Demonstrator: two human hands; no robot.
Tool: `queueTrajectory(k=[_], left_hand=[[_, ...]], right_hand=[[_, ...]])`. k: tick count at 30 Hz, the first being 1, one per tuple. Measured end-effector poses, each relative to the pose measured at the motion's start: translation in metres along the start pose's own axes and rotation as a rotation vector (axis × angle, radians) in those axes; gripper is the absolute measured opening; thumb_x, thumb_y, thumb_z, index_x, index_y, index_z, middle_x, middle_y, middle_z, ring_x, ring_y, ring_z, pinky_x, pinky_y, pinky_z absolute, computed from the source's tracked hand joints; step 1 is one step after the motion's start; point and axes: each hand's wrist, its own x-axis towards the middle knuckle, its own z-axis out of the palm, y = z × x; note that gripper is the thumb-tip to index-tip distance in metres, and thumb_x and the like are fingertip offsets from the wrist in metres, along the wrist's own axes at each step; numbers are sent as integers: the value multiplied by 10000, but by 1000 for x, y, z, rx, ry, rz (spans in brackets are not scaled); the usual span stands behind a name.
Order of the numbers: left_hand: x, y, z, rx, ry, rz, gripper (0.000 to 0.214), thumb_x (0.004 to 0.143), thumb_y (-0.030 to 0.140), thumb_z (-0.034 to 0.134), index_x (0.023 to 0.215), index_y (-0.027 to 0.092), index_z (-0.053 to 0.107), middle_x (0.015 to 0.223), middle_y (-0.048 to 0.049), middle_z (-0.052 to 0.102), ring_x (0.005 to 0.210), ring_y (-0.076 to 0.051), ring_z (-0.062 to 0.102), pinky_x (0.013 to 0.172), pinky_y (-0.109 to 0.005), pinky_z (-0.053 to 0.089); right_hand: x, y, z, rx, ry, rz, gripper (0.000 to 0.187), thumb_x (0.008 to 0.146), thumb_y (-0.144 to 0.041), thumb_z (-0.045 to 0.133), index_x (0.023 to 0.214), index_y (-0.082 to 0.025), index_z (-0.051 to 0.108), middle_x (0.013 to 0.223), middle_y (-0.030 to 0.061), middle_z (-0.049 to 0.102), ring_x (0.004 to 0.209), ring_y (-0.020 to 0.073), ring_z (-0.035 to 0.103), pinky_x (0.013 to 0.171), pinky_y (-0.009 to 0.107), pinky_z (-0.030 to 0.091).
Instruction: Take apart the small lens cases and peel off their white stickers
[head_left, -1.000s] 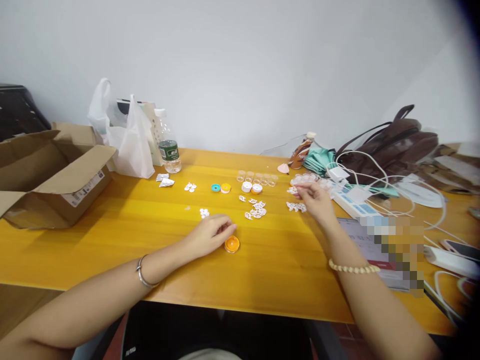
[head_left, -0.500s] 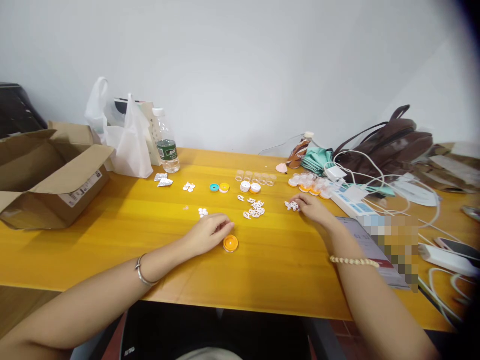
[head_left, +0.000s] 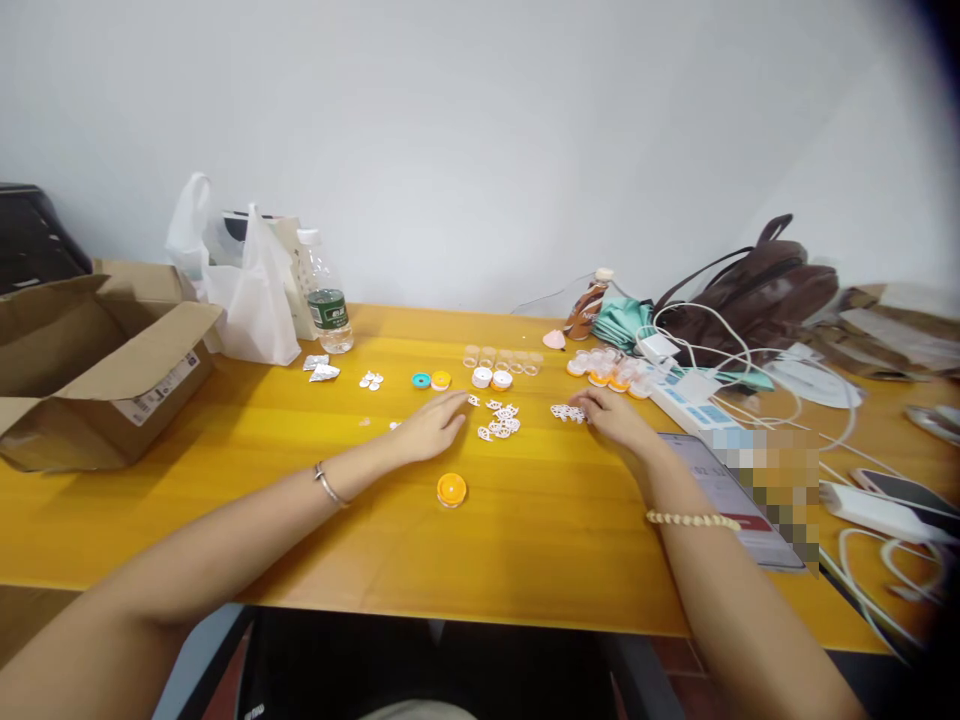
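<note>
My left hand (head_left: 435, 428) reaches over the table with its fingers stretched out and its thumb apart. Its fingertips are beside a small white openwork piece (head_left: 474, 400), left of a loose pile of similar white openwork pieces (head_left: 501, 428). At the row of white openwork pieces (head_left: 568, 412) is my right hand (head_left: 611, 418), its fingers curled together at the row's right end; what is between them is hidden. An orange round part (head_left: 451, 489) lies on the table nearer me. Behind the pile sit two white round parts (head_left: 491, 378), with clear round caps (head_left: 502, 359) beyond.
A teal ring (head_left: 421, 381), a yellow ring (head_left: 441, 380) and white discs (head_left: 370, 381) lie left of centre. Orange-and-clear containers (head_left: 611, 370), a power strip (head_left: 682, 400) and a phone (head_left: 720, 490) are right. A cardboard box (head_left: 112, 370) and water bottle (head_left: 328, 305) stand left.
My left hand has moved forward, away from the orange round part toward the white openwork pieces, and now covers most of the small white pieces near it. My right hand stays at its row.
</note>
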Motion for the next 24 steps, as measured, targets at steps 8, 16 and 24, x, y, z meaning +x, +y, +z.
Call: queueTrajectory(k=[8,16,24], left_hand=[[13,0,14,19,-227,34,471,896,211,298,1359,127,318,1450,-105,269,1356,-217,195,1122,-421,159],[0,15,1,-139,-206,32,426,926,278,292,1333,166,353,1445,-95,294,1351,-204,221,1115,-420,173],[-49,13,-36,-317,-233,96,416,793,473,551,1107,202,514,1130,-72,567,1040,-191,523,906,-331,408]], right_hand=[[-2,-4,-1,13,87,-14,258,776,-178,389,868,-169,629,936,83,660,875,210,590,811,336,441],[-7,-21,-1,111,180,-96,239,790,-231,398,849,-171,621,739,51,605,682,188,541,678,316,431],[-45,-102,19,437,5,-397,177,840,-328,456,898,-201,565,815,32,577,737,163,530,688,287,422]])
